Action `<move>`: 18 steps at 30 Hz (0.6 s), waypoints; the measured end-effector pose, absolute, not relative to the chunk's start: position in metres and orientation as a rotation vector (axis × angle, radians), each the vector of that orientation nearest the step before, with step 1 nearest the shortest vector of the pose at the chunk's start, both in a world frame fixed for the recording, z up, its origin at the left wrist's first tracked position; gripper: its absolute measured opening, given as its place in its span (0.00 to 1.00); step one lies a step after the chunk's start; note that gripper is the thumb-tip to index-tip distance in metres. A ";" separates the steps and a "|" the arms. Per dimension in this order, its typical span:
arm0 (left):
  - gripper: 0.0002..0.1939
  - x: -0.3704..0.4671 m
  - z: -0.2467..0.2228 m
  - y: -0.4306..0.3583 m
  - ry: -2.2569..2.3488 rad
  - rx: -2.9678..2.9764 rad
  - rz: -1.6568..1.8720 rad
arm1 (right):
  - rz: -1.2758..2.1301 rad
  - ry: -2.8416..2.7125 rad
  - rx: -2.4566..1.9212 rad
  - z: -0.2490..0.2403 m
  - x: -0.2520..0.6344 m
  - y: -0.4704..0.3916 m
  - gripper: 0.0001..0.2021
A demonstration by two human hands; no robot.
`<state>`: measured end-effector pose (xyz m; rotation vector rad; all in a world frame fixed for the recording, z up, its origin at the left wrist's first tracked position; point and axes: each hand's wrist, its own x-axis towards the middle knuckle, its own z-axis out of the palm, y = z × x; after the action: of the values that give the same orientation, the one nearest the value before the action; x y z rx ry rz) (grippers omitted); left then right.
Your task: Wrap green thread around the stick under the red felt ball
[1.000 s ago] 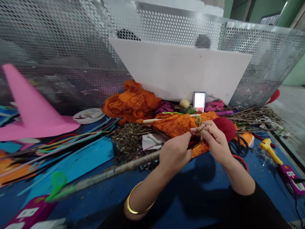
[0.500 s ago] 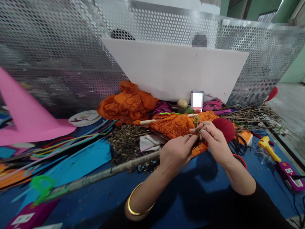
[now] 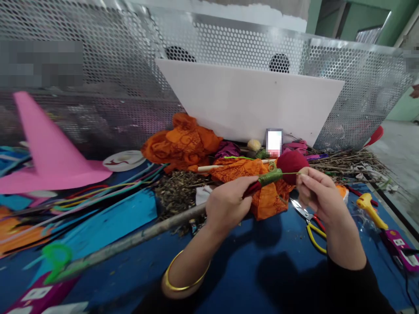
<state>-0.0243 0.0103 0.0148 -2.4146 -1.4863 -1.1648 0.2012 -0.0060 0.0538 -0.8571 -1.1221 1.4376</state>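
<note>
My left hand (image 3: 229,203) is closed around a long greyish pole (image 3: 140,235), just where dark red cloth covers it. Beyond the fist, green string (image 3: 271,176) is wound round the neck below a round red ball (image 3: 292,166) at the pole's far end. A strand of that string runs taut to my right hand (image 3: 317,192), whose thumb and fingers pinch it. Under the wound part lies orange patterned cloth (image 3: 268,207). Below my right hand, scissors (image 3: 307,214) with red and yellow handles rest open on the blue table (image 3: 229,274), partly hidden.
A pink cone hat (image 3: 52,144) stands left, near coloured strips and a blue sheet (image 3: 108,222). A white board (image 3: 255,102) leans on perforated metal (image 3: 222,43) behind a lit phone (image 3: 274,141). A yellow glue gun (image 3: 371,209) and purple power strip (image 3: 399,248) lie right.
My hands have moved apart: the right went rightward, drawing the green string taut, and the left shifted slightly left. The red ball moved left, and the scissors came into fuller view.
</note>
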 end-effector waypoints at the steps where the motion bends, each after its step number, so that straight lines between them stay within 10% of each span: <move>1: 0.19 -0.027 0.017 0.011 -1.536 -2.401 -1.188 | 1.415 -1.115 -0.872 0.056 0.209 -0.003 0.12; 18: 0.13 -0.033 0.033 0.009 -1.958 -3.093 -1.179 | 0.524 -1.028 -1.115 0.019 0.249 0.052 0.12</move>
<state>-0.0327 0.0089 0.0331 -3.0925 -1.9579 -1.1793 0.2485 0.0519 0.0193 -1.1154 -1.0283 0.5237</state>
